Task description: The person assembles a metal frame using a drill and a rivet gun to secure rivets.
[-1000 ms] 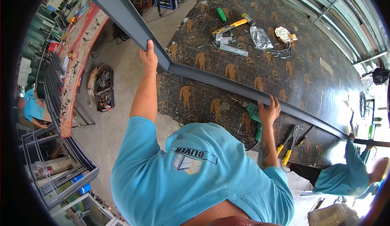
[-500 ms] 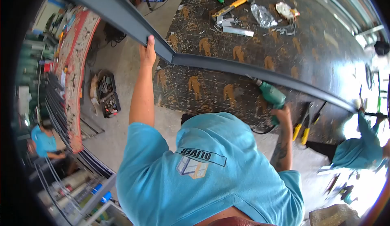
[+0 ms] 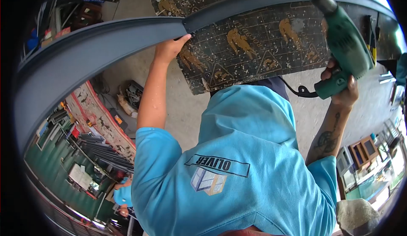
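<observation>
- From where I'm standing, the grey metal frame (image 3: 97, 51) reaches over the tabletop (image 3: 254, 64) and past its edge, with its corner joint (image 3: 185, 23) near that edge.
- The left hand (image 3: 171, 48) still grips the frame, but its thumb now sits right by the joint, closer than a moment ago.
- The right hand (image 3: 344, 92) is closed round the handle of the green drill (image 3: 349, 43), well to the right of the joint.
- That drill was lower, beside the frame; now it's lifted, its nose overlapping the frame in my view. I can't tell whether they touch.
- Its black cable (image 3: 303, 92) hangs below and right of the joint.
</observation>
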`<action>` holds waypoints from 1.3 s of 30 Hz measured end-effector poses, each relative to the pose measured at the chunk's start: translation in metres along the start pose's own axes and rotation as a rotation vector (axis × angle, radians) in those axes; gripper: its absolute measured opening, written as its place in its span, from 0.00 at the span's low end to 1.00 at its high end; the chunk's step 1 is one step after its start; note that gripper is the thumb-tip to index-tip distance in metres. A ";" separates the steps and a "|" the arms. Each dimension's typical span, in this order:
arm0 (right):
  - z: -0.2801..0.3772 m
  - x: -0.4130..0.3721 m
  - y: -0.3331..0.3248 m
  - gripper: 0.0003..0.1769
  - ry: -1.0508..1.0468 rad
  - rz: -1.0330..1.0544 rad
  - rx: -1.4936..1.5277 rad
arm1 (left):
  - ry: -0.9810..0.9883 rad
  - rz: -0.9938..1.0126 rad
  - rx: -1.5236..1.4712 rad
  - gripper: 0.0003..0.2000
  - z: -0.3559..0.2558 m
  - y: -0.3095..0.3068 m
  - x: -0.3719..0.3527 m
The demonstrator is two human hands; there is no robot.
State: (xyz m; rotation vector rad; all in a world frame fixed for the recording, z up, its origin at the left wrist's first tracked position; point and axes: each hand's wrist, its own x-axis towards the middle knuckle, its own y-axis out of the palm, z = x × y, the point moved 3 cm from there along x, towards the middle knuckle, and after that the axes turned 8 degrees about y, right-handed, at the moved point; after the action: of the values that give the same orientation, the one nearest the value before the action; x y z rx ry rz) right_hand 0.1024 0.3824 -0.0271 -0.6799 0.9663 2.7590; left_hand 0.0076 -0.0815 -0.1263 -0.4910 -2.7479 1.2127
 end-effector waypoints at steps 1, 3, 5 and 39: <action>-0.003 0.006 0.012 0.38 0.032 -0.004 -0.149 | 0.006 0.012 0.000 0.17 0.005 0.002 0.004; -0.014 0.021 0.033 0.36 0.105 -0.005 -0.321 | 0.230 -0.066 0.088 0.19 -0.001 0.004 0.012; -0.032 0.029 0.044 0.35 0.213 -0.004 -0.319 | 0.258 -0.027 0.126 0.20 -0.006 0.000 0.016; -0.111 0.170 0.090 0.29 0.763 0.240 -0.236 | 0.023 -0.529 -0.360 0.25 0.000 0.033 0.013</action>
State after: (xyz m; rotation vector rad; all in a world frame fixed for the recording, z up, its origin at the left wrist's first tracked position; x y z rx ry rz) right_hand -0.0328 0.2399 -0.1318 -1.8523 0.8632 2.8653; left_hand 0.0034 -0.0561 -0.1513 0.1987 -2.8093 0.5914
